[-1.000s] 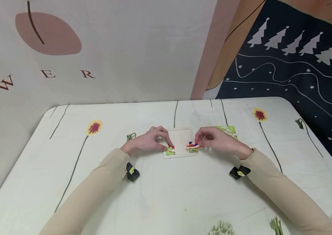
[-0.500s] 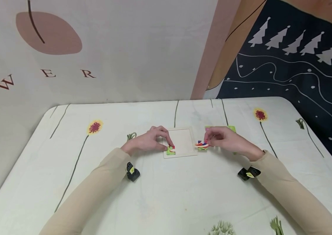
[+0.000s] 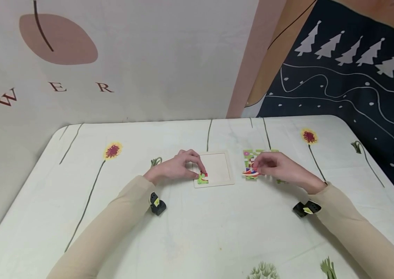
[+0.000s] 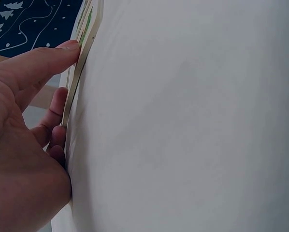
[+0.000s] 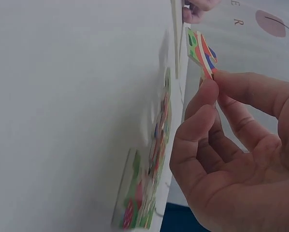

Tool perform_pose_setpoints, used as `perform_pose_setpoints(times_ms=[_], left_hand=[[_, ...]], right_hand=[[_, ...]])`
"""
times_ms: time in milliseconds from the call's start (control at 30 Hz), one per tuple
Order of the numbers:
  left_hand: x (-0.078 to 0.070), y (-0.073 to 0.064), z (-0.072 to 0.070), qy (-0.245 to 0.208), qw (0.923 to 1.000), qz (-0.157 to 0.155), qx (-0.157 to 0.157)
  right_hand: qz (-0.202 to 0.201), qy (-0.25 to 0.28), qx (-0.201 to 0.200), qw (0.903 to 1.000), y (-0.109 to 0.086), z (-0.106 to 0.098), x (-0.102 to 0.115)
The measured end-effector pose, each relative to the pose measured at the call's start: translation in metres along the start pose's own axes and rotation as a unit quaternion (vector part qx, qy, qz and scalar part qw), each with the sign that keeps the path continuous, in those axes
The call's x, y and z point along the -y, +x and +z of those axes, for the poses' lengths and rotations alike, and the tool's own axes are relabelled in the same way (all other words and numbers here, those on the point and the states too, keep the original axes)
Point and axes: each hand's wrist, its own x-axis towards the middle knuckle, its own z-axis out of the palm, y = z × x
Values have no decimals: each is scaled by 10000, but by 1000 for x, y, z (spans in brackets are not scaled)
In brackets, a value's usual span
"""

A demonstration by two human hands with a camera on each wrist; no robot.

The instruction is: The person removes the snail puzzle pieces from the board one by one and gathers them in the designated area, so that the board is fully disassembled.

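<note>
In the head view my left hand (image 3: 177, 166) rests at the left side of a pale puzzle tray (image 3: 218, 164). Its thumb and index fingertip touch a green, red and white puzzle piece (image 3: 203, 179) lying in the tray's near left corner. The left wrist view shows the thumb on the tray's edge (image 4: 80, 67), seen side-on. My right hand (image 3: 280, 168) pinches another puzzle piece (image 5: 199, 48), red, blue, white and green, between thumb and fingertips. That piece is held up off the table, right of the tray, overlapping other pieces in the head view.
Several colourful puzzle pieces (image 3: 248, 154) lie to the tray's right, partly hidden by the right hand; the right wrist view shows these loose pieces (image 5: 156, 145) edge-on. A white flower-print cloth (image 3: 197, 228) covers the table, with a wall hanging behind.
My right hand has moved right, carrying its pinched puzzle piece from over the tray's right edge to the other pieces. The left hand stays at the tray.
</note>
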Motion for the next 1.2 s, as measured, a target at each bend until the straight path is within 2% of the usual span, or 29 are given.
perform_pose_setpoints(times_ms=[367,633,967,1200], left_hand=[[0,0,0,-7,10000,-45,-10],[0,0,1,-7,10000,-63,-13],[2,1,2,-35,9998,-177,-27],[0,0,1,-50,9999,-125,-31]], right_hand=[[-5,12,-88,10000,-14,-9,-10],[160,-27,-139,9998,-20,-14,-15],[130,-61,-213,9997,-25,-16,-23],[37,-34,-217,9998,-26,-16,-26]])
